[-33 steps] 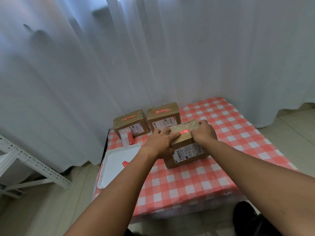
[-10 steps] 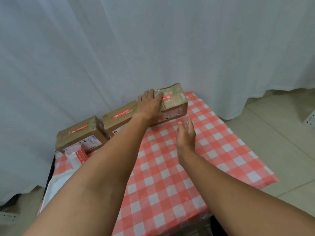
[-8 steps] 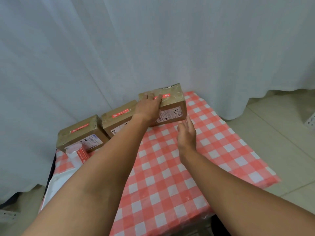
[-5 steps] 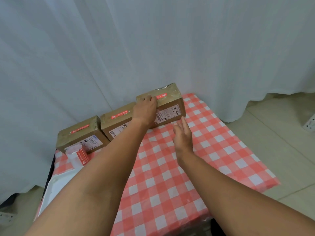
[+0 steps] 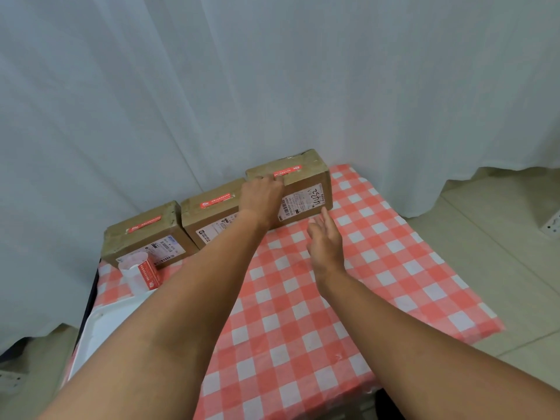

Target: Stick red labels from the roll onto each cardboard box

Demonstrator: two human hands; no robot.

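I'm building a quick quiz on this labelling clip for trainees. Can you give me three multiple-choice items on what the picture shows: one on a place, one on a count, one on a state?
1. Where does the label roll stand?
A. On top of the rightmost box
B. On the table in front of the leftmost box
C. On the floor

2. How many cardboard boxes show a red label on top?
A. One
B. Two
C. Three

3. What is the right hand doing?
A. Hovering open, holding nothing
C. Pinching a label
B. Gripping the roll

Answers:
1 B: the roll sits on the checked cloth just before the leftmost box.
2 C: the leftmost box, the middle box and the rightmost box each carry a red strip.
3 A: its fingers are spread near the rightmost box, empty, while the left hand rests on that box.
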